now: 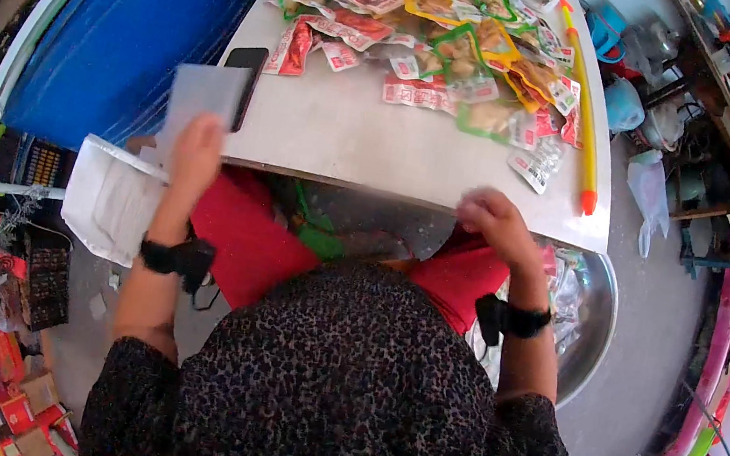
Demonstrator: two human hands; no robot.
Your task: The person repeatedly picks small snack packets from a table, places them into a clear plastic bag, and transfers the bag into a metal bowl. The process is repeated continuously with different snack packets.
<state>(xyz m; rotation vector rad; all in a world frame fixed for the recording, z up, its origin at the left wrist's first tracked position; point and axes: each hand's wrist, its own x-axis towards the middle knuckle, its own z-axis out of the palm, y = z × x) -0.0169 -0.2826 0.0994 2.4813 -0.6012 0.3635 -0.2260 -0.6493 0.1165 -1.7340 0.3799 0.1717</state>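
My left hand (198, 150) is closed on a translucent plastic bag (204, 94), held upright over the table's left front corner and partly covering a dark phone (248, 79). Below that hand, a white container (111, 201) holds pale sheets or bags. My right hand (490, 222) is blurred at the table's front edge, its fingers curled; whether it holds anything cannot be told. Small sealed food packets in red, yellow, green and clear wrapping (461, 58) lie heaped across the far part of the white table (344, 133). A silvery packet (536, 161) lies nearest the right hand.
A yellow tube with orange ends (583, 119) lies along the table's right edge. Beside my right forearm, a round metal basin (597, 333) holds more packets. A blue sheet-covered surface (131, 37) stands at the left. Shelves with pots and basins (718, 139) line the right side.
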